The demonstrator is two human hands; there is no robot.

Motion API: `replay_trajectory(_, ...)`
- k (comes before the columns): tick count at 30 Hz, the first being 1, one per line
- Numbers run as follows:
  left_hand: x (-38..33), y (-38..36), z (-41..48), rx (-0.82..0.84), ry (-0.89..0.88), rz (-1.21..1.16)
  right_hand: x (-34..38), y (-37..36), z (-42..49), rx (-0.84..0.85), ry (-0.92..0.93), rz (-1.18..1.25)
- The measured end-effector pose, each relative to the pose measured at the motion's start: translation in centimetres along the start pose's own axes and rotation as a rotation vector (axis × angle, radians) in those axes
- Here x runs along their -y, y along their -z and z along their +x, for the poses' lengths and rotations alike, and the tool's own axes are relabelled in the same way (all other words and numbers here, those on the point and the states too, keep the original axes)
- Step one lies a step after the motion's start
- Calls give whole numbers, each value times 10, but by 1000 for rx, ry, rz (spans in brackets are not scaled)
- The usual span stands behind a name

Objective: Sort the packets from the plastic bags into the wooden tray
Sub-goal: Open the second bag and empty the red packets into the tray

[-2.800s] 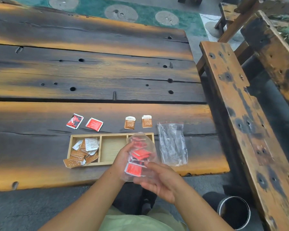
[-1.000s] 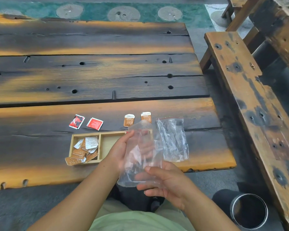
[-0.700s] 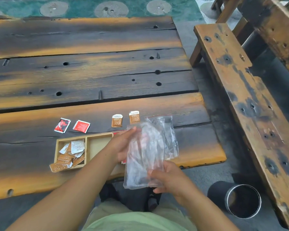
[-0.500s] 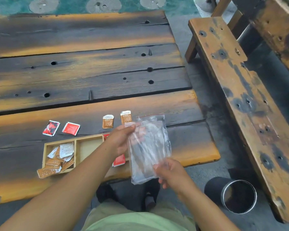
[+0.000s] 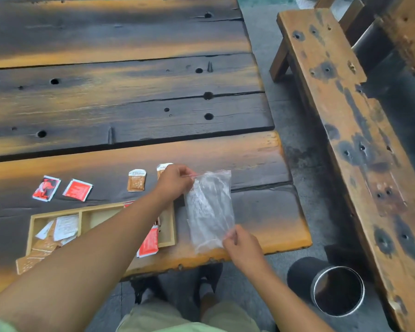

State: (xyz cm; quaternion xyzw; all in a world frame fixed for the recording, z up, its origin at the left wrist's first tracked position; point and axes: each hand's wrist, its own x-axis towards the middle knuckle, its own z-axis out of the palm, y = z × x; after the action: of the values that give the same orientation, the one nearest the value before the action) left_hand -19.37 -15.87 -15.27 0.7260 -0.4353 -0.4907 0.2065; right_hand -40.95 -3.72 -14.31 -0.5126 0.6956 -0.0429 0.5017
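An empty clear plastic bag [image 5: 210,209] lies flat over a second bag on the table's right front corner. My left hand [image 5: 174,182] pinches its top edge and my right hand [image 5: 241,245] pinches its bottom corner. Left of it sits the wooden tray [image 5: 169,232]. Brown and white packets [image 5: 58,232] fill its left compartment, and the middle compartment shows bare wood. Red packets [image 5: 149,243] lie in the right compartment, mostly hidden under my left forearm.
Two red packets [image 5: 62,188] and two brown packets [image 5: 136,180] lie on the table behind the tray. A wooden bench [image 5: 350,130] stands to the right. A metal bin [image 5: 337,289] sits on the floor beside my knees.
The red packets have left the bag and lie in the tray's right compartment. Both hands have carried the emptied bag rightward and laid it on top of the other bag.
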Motion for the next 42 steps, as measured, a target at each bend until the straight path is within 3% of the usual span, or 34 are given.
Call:
replay_trajectory(6,9,-12,13,-32,-171,483,0,-3,15,-29,36,-385)
replay_trajectory(14,5,-19,6,-95,-280,644,6,9,12,-117,89,-542)
replay_trajectory(18,-4,-15,-12,-186,-387,716,24,24,4,-259,294,-466)
replay_trajectory(22,1,-22,-28,30,-590,761,43,10,0,-242,617,-505)
replay_trajectory(27,7,-33,-36,-70,-557,786,41,-11,19,-216,668,-655)
replay_trajectory(30,12,-37,-42,-29,-596,807,33,-8,28,-194,663,-661)
replay_trajectory(37,20,-44,-25,-7,-444,913,17,-4,24,-165,667,-617)
replay_trajectory(42,6,-40,-24,4,-492,874,12,-3,22,-170,677,-549)
